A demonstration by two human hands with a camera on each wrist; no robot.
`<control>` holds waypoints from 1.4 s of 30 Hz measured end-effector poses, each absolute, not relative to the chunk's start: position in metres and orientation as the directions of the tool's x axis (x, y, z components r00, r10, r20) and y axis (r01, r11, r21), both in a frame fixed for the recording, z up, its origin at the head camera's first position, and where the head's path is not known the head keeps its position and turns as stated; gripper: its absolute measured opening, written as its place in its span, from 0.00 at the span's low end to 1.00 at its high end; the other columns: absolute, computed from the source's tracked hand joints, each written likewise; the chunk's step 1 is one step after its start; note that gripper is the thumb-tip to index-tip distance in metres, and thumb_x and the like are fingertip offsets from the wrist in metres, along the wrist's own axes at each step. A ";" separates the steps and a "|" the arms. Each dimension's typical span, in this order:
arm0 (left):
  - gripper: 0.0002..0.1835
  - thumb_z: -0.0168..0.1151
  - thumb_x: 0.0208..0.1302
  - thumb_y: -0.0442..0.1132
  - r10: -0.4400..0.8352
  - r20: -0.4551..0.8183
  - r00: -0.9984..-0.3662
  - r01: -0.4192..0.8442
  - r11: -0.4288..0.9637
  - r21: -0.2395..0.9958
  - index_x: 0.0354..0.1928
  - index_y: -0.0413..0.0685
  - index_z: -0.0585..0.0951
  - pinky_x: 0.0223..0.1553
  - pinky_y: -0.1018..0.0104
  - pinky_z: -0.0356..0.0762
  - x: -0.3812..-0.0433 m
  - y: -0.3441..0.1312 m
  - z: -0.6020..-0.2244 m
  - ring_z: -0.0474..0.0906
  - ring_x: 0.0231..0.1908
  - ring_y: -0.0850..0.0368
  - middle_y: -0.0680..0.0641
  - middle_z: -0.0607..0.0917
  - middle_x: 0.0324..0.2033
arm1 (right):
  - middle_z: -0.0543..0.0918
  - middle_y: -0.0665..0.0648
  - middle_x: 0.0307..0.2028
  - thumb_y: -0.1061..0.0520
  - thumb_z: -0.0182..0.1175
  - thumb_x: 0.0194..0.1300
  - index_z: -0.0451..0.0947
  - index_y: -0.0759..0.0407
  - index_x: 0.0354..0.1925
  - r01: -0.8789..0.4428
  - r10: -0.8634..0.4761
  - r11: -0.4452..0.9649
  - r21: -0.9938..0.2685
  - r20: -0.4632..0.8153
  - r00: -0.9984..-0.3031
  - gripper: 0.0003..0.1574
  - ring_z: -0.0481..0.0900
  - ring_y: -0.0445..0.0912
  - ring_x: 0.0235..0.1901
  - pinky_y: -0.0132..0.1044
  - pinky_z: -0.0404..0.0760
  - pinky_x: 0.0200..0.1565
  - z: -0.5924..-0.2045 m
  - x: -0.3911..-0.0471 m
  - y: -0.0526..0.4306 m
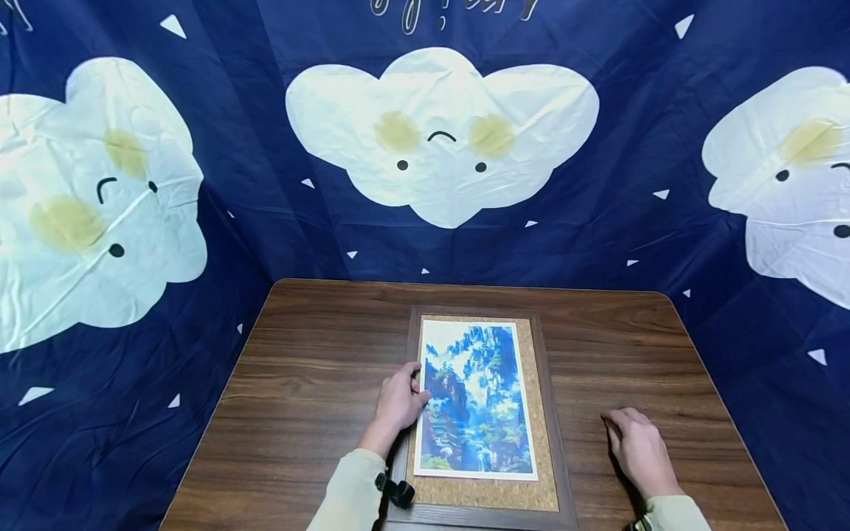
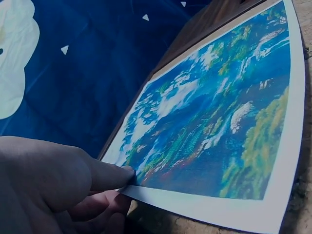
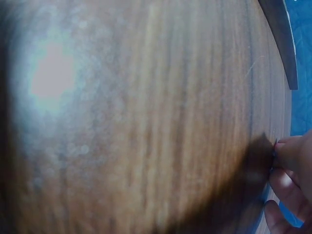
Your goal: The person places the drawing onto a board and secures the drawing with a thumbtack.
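Observation:
A blue landscape print (image 1: pixel 474 398) with a white border lies over a cork board (image 1: pixel 488 494) that has a dark brown frame (image 1: pixel 558 450). My left hand (image 1: pixel 398 402) pinches the print's left edge. In the left wrist view the thumb (image 2: pixel 114 176) lies on top of the border, with fingers (image 2: pixel 100 207) curled beneath it. To the right of the board my right hand (image 1: pixel 639 446) rests on the table, its fingers loosely bent. The right wrist view shows its fingertips (image 3: pixel 280 151) right at the wood, and nothing held shows between them.
The brown wood-grain table (image 1: pixel 319 369) has rounded far corners. Behind and beside it hangs a dark blue cloth (image 1: pixel 425 251) with white cloud shapes (image 1: pixel 441 96) and small triangles. A dark strap with a black knob (image 1: pixel 401 494) sits on the left wrist.

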State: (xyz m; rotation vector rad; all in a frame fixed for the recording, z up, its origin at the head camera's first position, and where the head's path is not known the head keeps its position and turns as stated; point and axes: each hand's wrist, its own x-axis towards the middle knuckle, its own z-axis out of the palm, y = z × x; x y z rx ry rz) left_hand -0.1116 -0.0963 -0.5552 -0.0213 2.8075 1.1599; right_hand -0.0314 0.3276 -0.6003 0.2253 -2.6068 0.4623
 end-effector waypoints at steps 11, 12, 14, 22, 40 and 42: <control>0.30 0.79 0.58 0.35 0.033 -0.080 -0.996 -0.029 0.750 0.661 0.63 0.43 0.81 0.33 0.59 0.77 -0.112 -0.085 -0.557 0.78 0.31 0.56 0.56 0.79 0.28 | 0.84 0.57 0.28 0.73 0.74 0.51 0.87 0.63 0.33 -0.241 -0.076 0.932 -0.270 0.503 -0.861 0.11 0.83 0.57 0.31 0.57 0.82 0.33 -0.600 -0.032 0.326; 0.30 0.79 0.58 0.35 0.033 -0.076 -0.997 -0.025 0.754 0.656 0.63 0.43 0.81 0.33 0.59 0.77 -0.112 -0.084 -0.557 0.78 0.31 0.55 0.55 0.79 0.28 | 0.84 0.57 0.28 0.73 0.74 0.51 0.87 0.63 0.33 -0.240 -0.076 0.932 -0.270 0.503 -0.861 0.11 0.83 0.57 0.31 0.57 0.82 0.33 -0.600 -0.032 0.326; 0.29 0.79 0.58 0.35 0.037 -0.063 -0.997 -0.013 0.762 0.647 0.62 0.43 0.81 0.31 0.58 0.77 -0.111 -0.082 -0.558 0.78 0.31 0.55 0.55 0.79 0.28 | 0.84 0.57 0.28 0.73 0.74 0.51 0.87 0.63 0.33 -0.240 -0.076 0.932 -0.270 0.502 -0.861 0.11 0.83 0.58 0.31 0.57 0.82 0.33 -0.600 -0.032 0.326; 0.28 0.79 0.58 0.37 0.033 -0.035 -0.999 0.006 0.806 0.591 0.61 0.43 0.81 0.33 0.53 0.80 -0.109 -0.079 -0.561 0.82 0.33 0.48 0.52 0.81 0.28 | 0.84 0.56 0.28 0.74 0.74 0.50 0.87 0.62 0.33 -0.239 -0.080 0.931 -0.276 0.484 -0.872 0.12 0.84 0.56 0.30 0.56 0.83 0.33 -0.598 -0.037 0.326; 0.30 0.77 0.61 0.37 0.006 -0.053 -0.999 -0.024 0.829 0.559 0.65 0.40 0.80 0.48 0.42 0.83 -0.106 -0.076 -0.557 0.85 0.50 0.34 0.36 0.89 0.50 | 0.88 0.59 0.33 0.72 0.73 0.58 0.88 0.64 0.37 -0.323 -0.094 0.859 -0.398 0.496 -0.863 0.09 0.88 0.55 0.33 0.55 0.85 0.37 -0.581 -0.088 0.281; 0.30 0.77 0.61 0.37 0.007 -0.055 -0.998 -0.025 0.831 0.555 0.65 0.40 0.79 0.50 0.42 0.83 -0.106 -0.076 -0.557 0.85 0.51 0.34 0.35 0.88 0.50 | 0.88 0.59 0.33 0.72 0.72 0.59 0.89 0.64 0.37 -0.331 -0.100 0.851 -0.409 0.492 -0.865 0.08 0.88 0.55 0.34 0.55 0.85 0.37 -0.578 -0.094 0.275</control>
